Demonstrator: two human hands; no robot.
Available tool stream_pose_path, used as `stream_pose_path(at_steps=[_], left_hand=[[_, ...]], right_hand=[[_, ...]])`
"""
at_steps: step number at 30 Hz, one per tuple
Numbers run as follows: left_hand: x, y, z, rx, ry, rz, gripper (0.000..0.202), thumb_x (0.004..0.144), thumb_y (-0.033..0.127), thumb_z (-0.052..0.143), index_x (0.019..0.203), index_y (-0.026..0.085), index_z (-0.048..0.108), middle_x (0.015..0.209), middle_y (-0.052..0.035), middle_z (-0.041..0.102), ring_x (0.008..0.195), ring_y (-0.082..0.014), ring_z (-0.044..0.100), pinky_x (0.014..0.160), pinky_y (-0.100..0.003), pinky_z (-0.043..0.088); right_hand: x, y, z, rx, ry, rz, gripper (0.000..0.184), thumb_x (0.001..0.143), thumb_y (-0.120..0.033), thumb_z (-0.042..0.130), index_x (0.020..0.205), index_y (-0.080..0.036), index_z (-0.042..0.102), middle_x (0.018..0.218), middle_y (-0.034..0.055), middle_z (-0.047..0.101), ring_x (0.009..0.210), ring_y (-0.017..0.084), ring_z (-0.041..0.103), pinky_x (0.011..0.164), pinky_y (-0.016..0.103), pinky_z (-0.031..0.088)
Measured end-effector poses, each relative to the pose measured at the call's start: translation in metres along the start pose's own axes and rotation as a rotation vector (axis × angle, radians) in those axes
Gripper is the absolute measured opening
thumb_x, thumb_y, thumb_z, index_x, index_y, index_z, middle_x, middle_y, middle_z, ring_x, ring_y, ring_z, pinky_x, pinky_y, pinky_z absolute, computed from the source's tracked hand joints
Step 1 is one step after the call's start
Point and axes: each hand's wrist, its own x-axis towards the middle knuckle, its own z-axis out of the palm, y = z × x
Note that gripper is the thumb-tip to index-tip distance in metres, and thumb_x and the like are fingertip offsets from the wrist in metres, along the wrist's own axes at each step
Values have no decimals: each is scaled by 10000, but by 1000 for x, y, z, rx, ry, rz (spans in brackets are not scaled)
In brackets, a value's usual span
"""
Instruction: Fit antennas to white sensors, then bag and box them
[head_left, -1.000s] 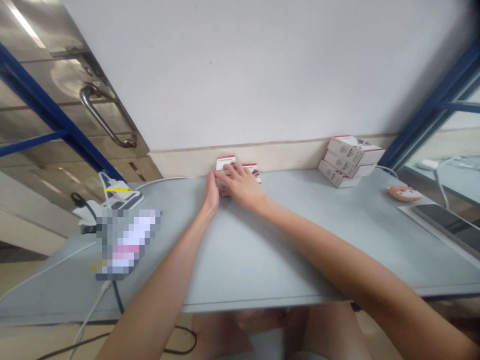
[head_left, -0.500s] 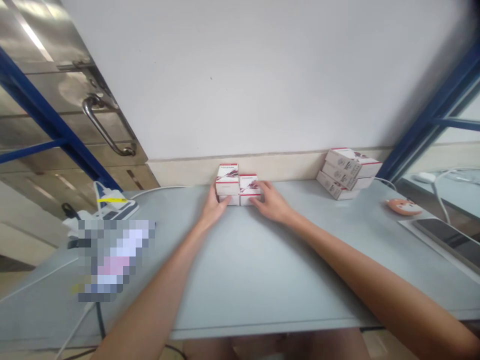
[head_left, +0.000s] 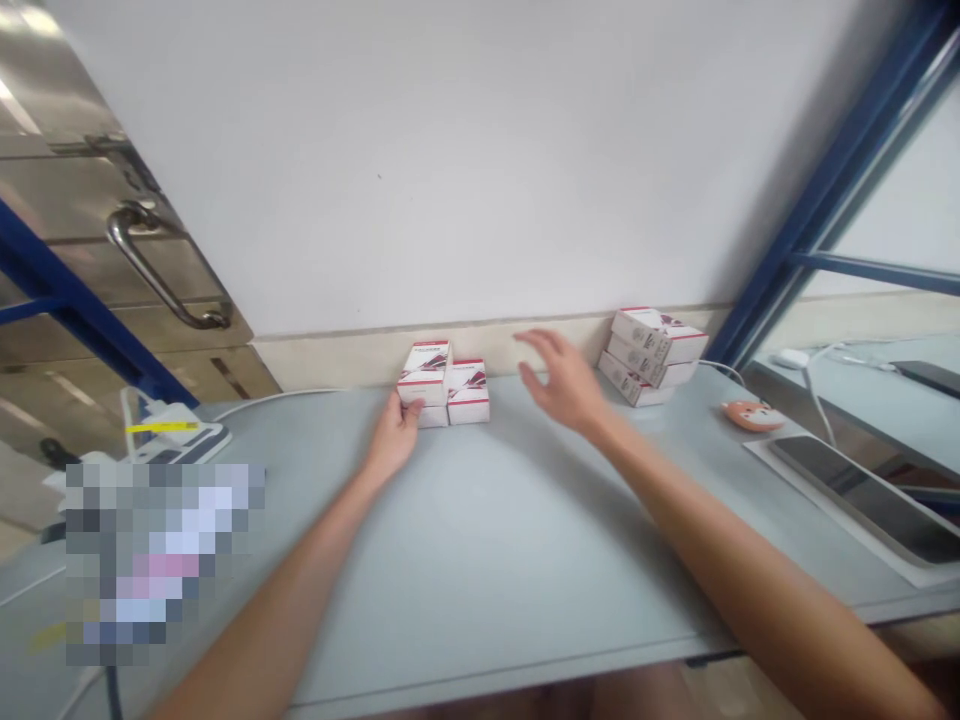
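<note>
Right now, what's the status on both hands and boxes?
Left hand touching two-box stack. Right hand open, off the boxes, between the single box and right-hand pile. No obstruction seen between right hand and pile.

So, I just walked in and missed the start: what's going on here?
A person's left hand is against the left side of a stack of two boxes by the wall, thumb at the front. A third box sits just right of it. The right hand is open in the air, between these and another stack.
</note>
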Motion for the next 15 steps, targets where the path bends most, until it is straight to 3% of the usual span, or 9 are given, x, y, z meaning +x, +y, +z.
stream_pose_path(at_steps=[3,5,7,10,15], left_hand=[[-1,1,0,52,55,-27,362,934,471,629,1180,206,630,1166,-147,773,1202,-367,688,1086,-517,510],[-2,1,1,71,83,-43,335,923,446,643,1160,210,638,1127,-142,779,1165,-370,703,1055,-509,527],[-2,2,4,77,99,-54,317,926,426,632,1158,210,640,1145,-140,778,1180,-364,698,1064,-499,525],[-1,4,5,75,96,-58,328,941,403,588,1195,200,632,1234,-144,759,1248,-347,669,1122,-494,492],[0,6,2,66,69,-55,397,947,395,563,1264,161,616,1273,-167,736,1274,-347,650,1156,-520,466]], right_hand=[[-3,41,-53,-219,325,78,396,999,-316,555,1374,-242,659,1421,181,602,1321,346,581,1145,560,439],[-14,75,-79,-375,458,212,486,964,-407,617,1408,-212,645,1447,222,557,1399,400,496,1184,605,361],[-26,105,-93,-437,425,308,620,913,-531,673,1416,-170,649,1433,275,543,1420,444,457,1178,618,346],[-40,134,-100,-344,333,376,620,880,-566,686,1379,-198,674,1361,234,599,1368,407,510,1149,576,404],[-47,142,-101,-303,197,514,626,820,-539,744,1365,-238,676,1249,176,623,1305,387,513,1118,579,406]])
